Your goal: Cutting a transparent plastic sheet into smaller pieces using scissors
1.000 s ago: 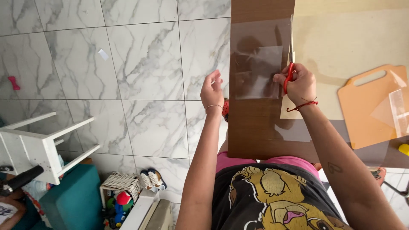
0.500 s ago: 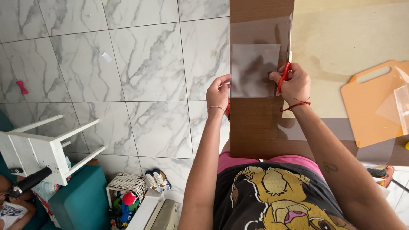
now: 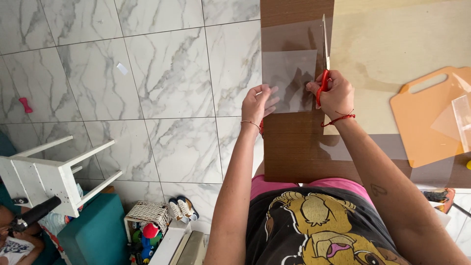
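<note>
My left hand (image 3: 258, 103) pinches the near left edge of a clear plastic sheet (image 3: 288, 73) held over the brown table (image 3: 294, 147). A smaller, cloudier rectangle shows within the sheet. My right hand (image 3: 334, 95) grips red-handled scissors (image 3: 324, 64), whose blades point away from me along the sheet's right edge. A red string bracelet circles my right wrist.
An orange cutting board (image 3: 426, 118) with a clear plastic piece on it lies at the right on a pale board (image 3: 392, 44). Marble floor tiles (image 3: 147, 88) spread to the left. A white stool (image 3: 49, 172), a teal seat and a basket of toys (image 3: 147, 225) stand at lower left.
The view has shifted a little. My hands have kept their hold on the sheet and scissors, and the blades now reach further up the sheet's right edge.
</note>
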